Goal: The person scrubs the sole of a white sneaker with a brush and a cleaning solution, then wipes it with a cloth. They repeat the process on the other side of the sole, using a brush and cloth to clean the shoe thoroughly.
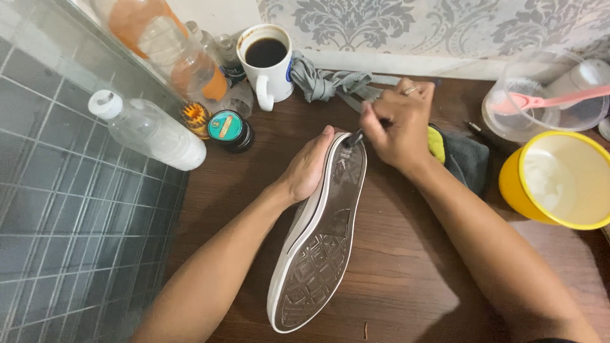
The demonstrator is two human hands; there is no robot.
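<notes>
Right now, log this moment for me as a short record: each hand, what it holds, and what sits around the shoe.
left hand: grips the shoe from its left side, sole turned up
right hand: holds a small dark tool at the toe end of the sole
table: brown wood
mug: white, dark liquid, at the back
yellow bucket: right edge
plastic bottle: lying on its side, left
round tin: teal lid, beside the bottle
</notes>
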